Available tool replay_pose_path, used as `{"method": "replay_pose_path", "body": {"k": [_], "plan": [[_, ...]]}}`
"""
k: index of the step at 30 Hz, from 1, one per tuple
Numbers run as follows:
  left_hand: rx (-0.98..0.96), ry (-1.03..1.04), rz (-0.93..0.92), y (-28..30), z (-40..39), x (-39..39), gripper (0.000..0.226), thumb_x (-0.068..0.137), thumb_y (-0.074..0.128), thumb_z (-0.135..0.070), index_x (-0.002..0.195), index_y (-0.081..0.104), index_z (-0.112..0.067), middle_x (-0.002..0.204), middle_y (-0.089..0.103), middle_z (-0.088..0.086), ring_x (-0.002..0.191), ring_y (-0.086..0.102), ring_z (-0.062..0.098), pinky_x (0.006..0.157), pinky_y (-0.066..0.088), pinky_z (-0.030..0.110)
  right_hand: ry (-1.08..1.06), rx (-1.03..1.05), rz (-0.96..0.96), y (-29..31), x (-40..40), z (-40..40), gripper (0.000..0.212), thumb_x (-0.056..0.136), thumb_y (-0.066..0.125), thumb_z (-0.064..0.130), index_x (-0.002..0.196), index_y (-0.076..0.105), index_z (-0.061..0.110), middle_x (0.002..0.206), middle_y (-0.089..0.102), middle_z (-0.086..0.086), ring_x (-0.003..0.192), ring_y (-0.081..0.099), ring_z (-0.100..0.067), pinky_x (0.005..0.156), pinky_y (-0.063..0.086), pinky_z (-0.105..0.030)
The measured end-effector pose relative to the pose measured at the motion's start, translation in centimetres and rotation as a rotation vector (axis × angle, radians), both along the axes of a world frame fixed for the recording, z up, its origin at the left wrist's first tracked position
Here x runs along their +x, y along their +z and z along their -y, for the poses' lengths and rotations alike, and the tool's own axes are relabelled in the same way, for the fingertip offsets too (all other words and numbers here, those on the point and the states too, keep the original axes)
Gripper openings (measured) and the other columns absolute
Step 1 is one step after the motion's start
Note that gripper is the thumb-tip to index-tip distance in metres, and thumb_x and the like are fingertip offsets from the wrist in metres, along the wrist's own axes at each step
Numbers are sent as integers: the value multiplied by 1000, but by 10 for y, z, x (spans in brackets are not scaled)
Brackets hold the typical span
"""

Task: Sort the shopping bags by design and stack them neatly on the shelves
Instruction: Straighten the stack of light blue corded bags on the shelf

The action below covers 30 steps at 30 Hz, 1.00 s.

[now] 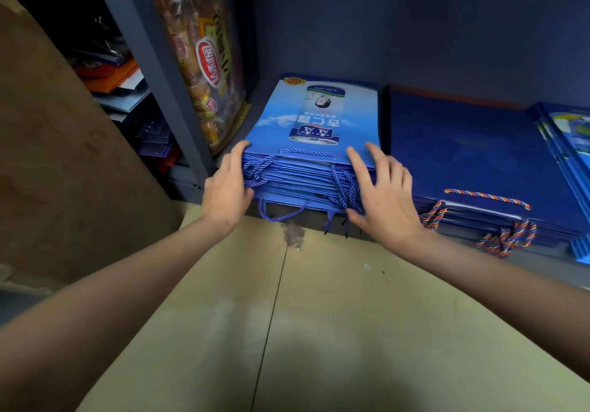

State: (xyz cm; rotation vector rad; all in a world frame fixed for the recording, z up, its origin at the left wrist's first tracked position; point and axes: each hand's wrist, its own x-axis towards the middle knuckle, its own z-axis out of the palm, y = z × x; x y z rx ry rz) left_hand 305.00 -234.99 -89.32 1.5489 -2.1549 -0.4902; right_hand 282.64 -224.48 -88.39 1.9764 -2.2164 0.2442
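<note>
From my remote seat, the sorting looks well advanced: three separate piles already lie side by side on the dark grey metal shelf (319,220), each of one design, and what I judge is left is squaring them up.

At far left, beyond the shelf's grey upright post (153,60), a jumble of orange and purple flat bags (121,85) sits in the next bay, seemingly unsorted. A tall glossy bag printed with bread rolls (204,53) leans upright beside the post.

My left hand (226,188) presses, fingers straight, against the left edge of the stack of light-blue paper bags showing a drinks can (313,124); my right hand (383,191) lies spread across the stack's front right corner. Neither hand grasps anything; both are flat and pressing. The stack's blue twisted-cord handles (277,207) spill over the shelf lip, and its layers sit slightly staggered.

Just to its right lies a lower stack of dark navy bags with multicoloured rope handles (479,156), then, at the frame's edge, a third pile of blue bags with a green-and-white print (571,130).
</note>
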Motion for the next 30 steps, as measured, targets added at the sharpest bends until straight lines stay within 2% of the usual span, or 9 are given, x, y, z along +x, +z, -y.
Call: {"method": "replay_pose_path", "body": {"k": [2,5,9,11,14,19,23,27,30], "plan": [[45,32,-88,0,-3,3,80,82,60,2,145,20,-27,138,39,7,115,51,33,94,40,44,6,-46,36,0,1,-3,108,58,86,37,145,26,12,142,35,-23,118,43,-43,93,40,-53],[112,111,-200,-7,-16,5,77,84,59,-1,148,20,-22,138,40,8,119,48,29,98,38,41,34,-71,298,0,3,-16,89,74,76,21,146,25,9,148,20,-19,125,32,-36,102,36,-48],[241,120,-228,-30,-57,10,64,85,59,-2,140,31,-18,127,49,4,90,58,17,78,44,29,157,-60,304,-10,1,-43,77,77,67,8,143,27,9,147,18,-13,124,32,-34,104,35,-46],[277,36,-147,-38,-81,10,60,85,58,-5,138,33,-17,123,49,1,94,55,13,78,42,26,155,-27,293,-16,-2,-52,74,76,65,6,142,31,7,146,21,-16,123,36,-35,103,37,-48],[87,-269,14,-34,-92,1,61,86,53,-9,143,32,-16,132,43,0,119,45,15,99,37,29,132,21,350,-21,-2,-60,76,77,64,6,144,29,8,146,22,-17,127,35,-33,105,36,-47],[-141,-517,415,-24,-72,-36,72,89,51,-18,151,14,-18,157,14,-4,143,15,16,111,19,33,96,84,457,-23,6,-56,83,78,63,6,149,22,21,148,14,-16,129,35,-31,106,37,-44],[-369,-577,616,-26,-55,-47,82,64,79,-25,139,46,-15,141,48,3,126,48,22,100,32,37,100,28,-31,-24,6,-50,92,59,73,13,142,37,29,134,41,-27,99,54,-41,75,47,-43],[-394,-629,858,-31,-52,-49,78,94,51,-31,151,-1,-22,158,4,6,142,13,26,112,12,43,234,85,-452,-21,-17,-35,79,54,79,19,129,57,24,126,50,-24,92,50,-36,78,33,-45],[-403,-605,877,-25,-53,-54,74,97,45,-29,150,-5,-22,157,-1,6,142,9,27,114,10,44,306,128,-564,-12,-30,-30,71,53,80,18,122,61,21,122,54,-22,89,53,-34,78,30,-45]]}}
